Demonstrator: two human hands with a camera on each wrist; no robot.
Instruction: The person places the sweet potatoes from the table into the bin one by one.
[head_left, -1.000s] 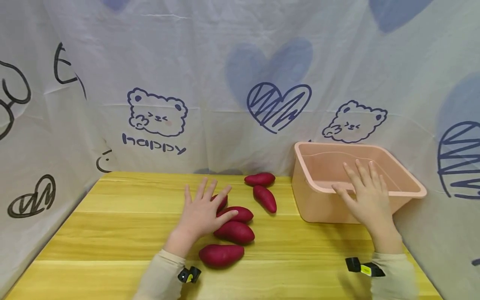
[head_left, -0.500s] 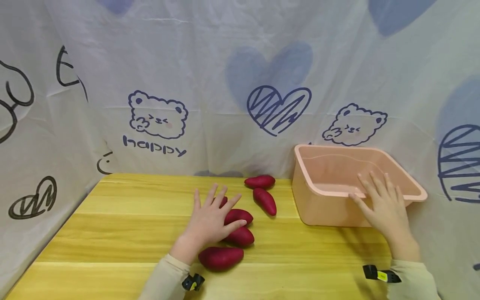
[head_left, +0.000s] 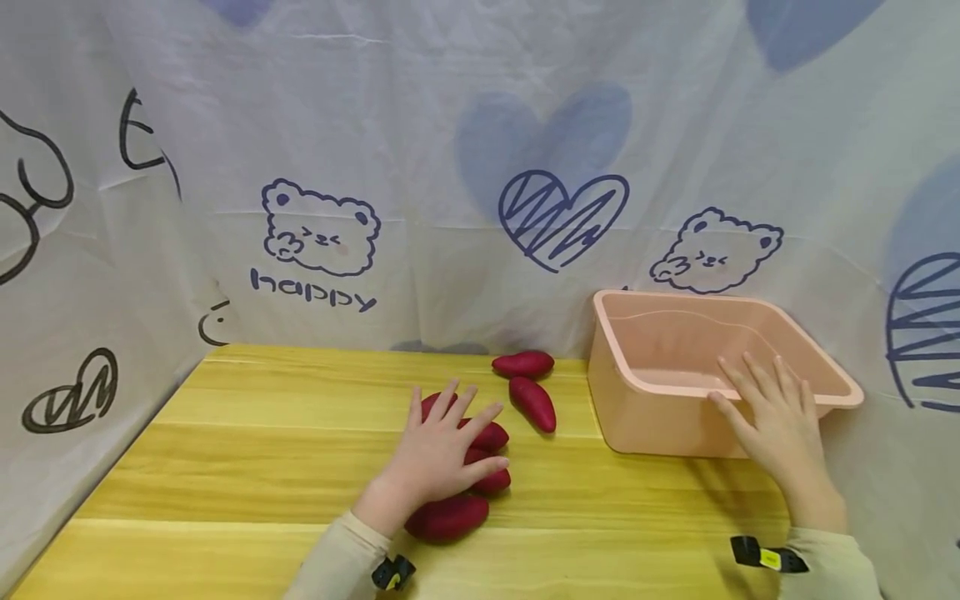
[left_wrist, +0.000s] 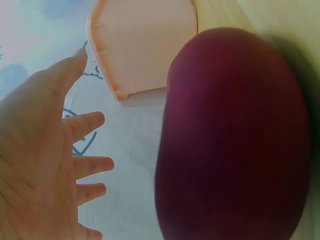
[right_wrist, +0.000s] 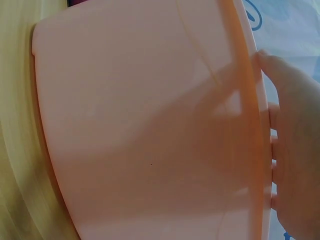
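Note:
In the head view my left hand [head_left: 431,462] is spread over the dark red sweet potatoes [head_left: 450,518], partly hiding several of them. The left wrist view has the palm and parted fingers [left_wrist: 50,145] beside one large, close sweet potato [left_wrist: 235,135], with a gap between them. My right hand [head_left: 787,437], fingers spread, is over the near rim of the pink basin [head_left: 675,421]. From the right wrist that hand [right_wrist: 297,145] appears along the rim of the basin [right_wrist: 150,120]; whether it touches is unclear. Neither hand grips anything.
Two more sweet potatoes, one [head_left: 523,364] near the cloth and another [head_left: 533,405] just in front of it, lie left of the basin on the wooden table [head_left: 247,467]. A printed cloth [head_left: 435,125] hangs behind and at both sides.
My left hand has moved right and a little nearer, over the group of sweet potatoes. My right hand has shifted right along the basin's near rim. Both remain spread.

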